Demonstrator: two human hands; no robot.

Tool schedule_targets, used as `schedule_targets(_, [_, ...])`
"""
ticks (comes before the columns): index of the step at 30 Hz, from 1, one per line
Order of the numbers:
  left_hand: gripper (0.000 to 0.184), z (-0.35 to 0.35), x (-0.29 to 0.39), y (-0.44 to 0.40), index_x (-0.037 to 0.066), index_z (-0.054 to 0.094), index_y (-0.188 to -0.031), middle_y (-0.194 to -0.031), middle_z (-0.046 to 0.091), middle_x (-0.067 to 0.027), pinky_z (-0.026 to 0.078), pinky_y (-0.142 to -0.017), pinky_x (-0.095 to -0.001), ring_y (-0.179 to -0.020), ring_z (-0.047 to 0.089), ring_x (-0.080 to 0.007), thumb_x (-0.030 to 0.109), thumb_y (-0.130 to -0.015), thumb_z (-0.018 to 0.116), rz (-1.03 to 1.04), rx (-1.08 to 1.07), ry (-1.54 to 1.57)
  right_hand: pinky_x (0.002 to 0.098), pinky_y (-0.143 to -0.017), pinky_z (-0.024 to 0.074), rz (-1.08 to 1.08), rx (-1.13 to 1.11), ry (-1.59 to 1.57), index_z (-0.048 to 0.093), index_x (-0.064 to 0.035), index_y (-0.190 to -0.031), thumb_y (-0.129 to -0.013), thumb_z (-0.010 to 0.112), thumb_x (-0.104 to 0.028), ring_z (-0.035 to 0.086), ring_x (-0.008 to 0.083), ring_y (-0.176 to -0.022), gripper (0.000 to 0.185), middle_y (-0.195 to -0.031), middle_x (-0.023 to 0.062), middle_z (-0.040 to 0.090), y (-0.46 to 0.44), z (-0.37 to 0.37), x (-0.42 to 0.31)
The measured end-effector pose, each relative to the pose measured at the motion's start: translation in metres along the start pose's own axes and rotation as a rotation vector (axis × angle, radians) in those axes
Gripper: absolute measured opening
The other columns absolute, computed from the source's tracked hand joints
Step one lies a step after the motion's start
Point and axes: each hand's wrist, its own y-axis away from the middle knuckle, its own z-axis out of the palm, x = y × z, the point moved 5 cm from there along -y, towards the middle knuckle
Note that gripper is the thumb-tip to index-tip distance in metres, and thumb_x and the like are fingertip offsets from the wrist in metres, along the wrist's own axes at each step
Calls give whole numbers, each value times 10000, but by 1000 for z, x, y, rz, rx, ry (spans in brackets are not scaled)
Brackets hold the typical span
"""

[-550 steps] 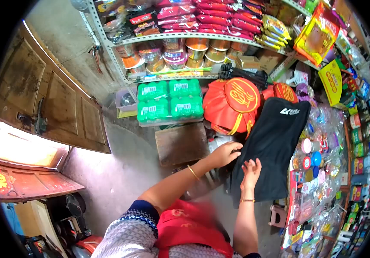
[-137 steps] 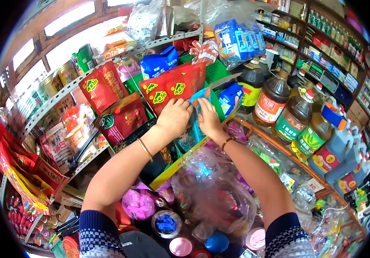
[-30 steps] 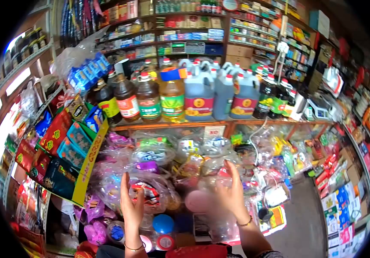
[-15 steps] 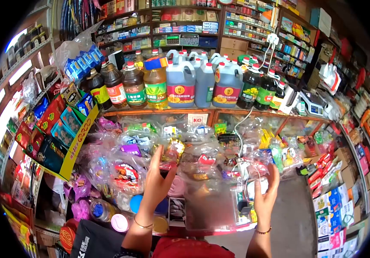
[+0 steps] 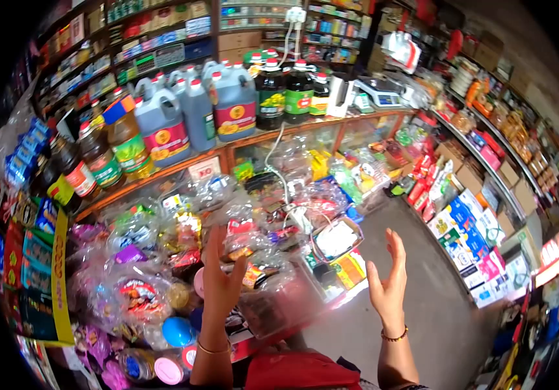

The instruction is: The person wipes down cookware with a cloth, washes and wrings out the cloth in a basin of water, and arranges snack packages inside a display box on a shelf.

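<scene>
My left hand (image 5: 223,276) is raised with fingers apart, in front of clear plastic bags of packaged goods (image 5: 139,296). A bangle circles that wrist. Behind its fingers lies a colourful snack packet (image 5: 253,274). Facing it across a gap, my right hand (image 5: 390,286) is held up with thumb and fingers spread, the grey floor behind it. A beaded bracelet sits on the right wrist. Nothing shows in either hand. Between them is a box with a white top (image 5: 336,238), beside a yellow and green packet (image 5: 347,270).
Large oil jugs (image 5: 234,107) and dark bottles (image 5: 269,97) line a glass-fronted counter (image 5: 227,159). A scale (image 5: 380,92) stands at its right end. Loaded shelves (image 5: 487,153) and stacked cartons (image 5: 468,240) run along the right. A blue-lidded jar (image 5: 178,331) is near my left forearm.
My view has swung to the right, so the counter goods shift left and more of the right-hand shelves and floor shows. Both hands stay raised and apart.
</scene>
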Motion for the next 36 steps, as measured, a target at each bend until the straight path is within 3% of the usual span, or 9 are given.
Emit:
schedule_targets(2, [667, 16, -7, -1, 0, 259, -1418, -1376, 425, -205, 334, -1053, -368, -1283, 421, -290, -11, -839, 591, -34, -29, 35, 392, -1028, 360, 26, 3, 33, 352, 17, -1354, -832, 630, -88, 435, 340, -1251, 601, -1348, 206, 442, 2, -7, 7])
schedule_targets(11, [674, 135, 30, -4, -13, 251, -1418, -1366, 421, -238, 324, -1057, -381, -1280, 418, -319, 25, -840, 595, -19, -234, 134, 417, -1036, 349, 28, 119, 117, 355, 16, -1351, -807, 648, -78, 417, 367, -1254, 625, -1356, 220, 429, 14, -89, 67])
schedule_targets(19, [645, 339, 105, 16, -52, 295, -1387, -1377, 417, -223, 319, -1061, -375, -1280, 417, -313, 77, -837, 607, 146, -371, 180, 408, -1064, 318, 160, 320, 295, 353, 20, -1357, -786, 634, -27, 400, 352, -1278, 639, -1364, 210, 425, 29, -258, 186])
schedule_targets(21, [652, 393, 126, 24, -50, 308, -1378, -1374, 418, -221, 321, -1062, -374, -1280, 418, -313, 87, -826, 627, 316, -453, -33, 402, -1079, 294, 190, 400, 311, 346, 25, -1362, -785, 614, -5, 389, 333, -1296, 637, -1378, 202, 418, 38, -304, 213])
schedule_targets(25, [655, 487, 162, 33, -46, 314, -1367, -1341, 446, -231, 337, -1052, -371, -1267, 429, -327, 107, -820, 642, 216, -527, 197, 421, -1086, 283, 215, 520, 364, 331, 24, -1370, -784, 582, 28, 380, 331, -1305, 638, -1386, 194, 413, 44, -375, 252])
schedule_targets(28, [652, 546, 171, 39, -45, 292, -1382, -1338, 447, -229, 369, -1027, -387, -1256, 441, -305, 47, -826, 620, 315, -588, 177, 429, -1083, 288, 242, 554, 368, 319, 25, -1376, -796, 577, 15, 383, 331, -1302, 635, -1391, 195, 407, 48, -407, 285])
schedule_targets(36, [659, 686, 172, 20, -34, 283, -1385, -1346, 434, -236, 363, -1033, -401, -1258, 440, -312, 68, -838, 636, 332, -701, 208, 440, -1075, 295, 397, 589, 371, 307, 15, -1388, -825, 565, -12, 383, 329, -1301, 620, -1400, 189, 398, 31, -436, 396])
